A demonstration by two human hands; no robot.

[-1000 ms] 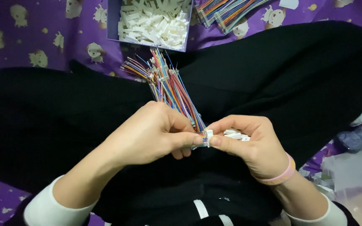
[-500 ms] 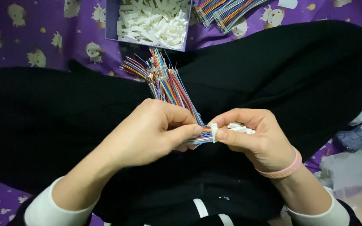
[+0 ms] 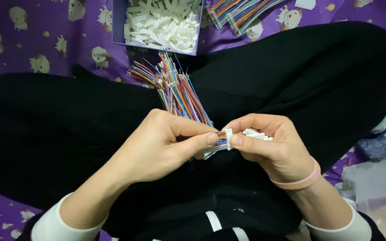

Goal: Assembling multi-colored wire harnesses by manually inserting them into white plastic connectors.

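Holding: left hand (image 3: 157, 145) fingers pinch a bundle of thin multicoloured wires (image 3: 182, 91) over the lap, as before.
Right hand (image 3: 271, 147): fingers grip a small white plastic connector (image 3: 227, 138), now pressed onto the wire ends.
Behind: box of white plastic connectors (image 3: 159, 22).

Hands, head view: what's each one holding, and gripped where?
Left hand pinches the bundle of coloured wires near its lower end. Right hand pinches a white connector housing at that end, with spare white housings tucked in its fingers.
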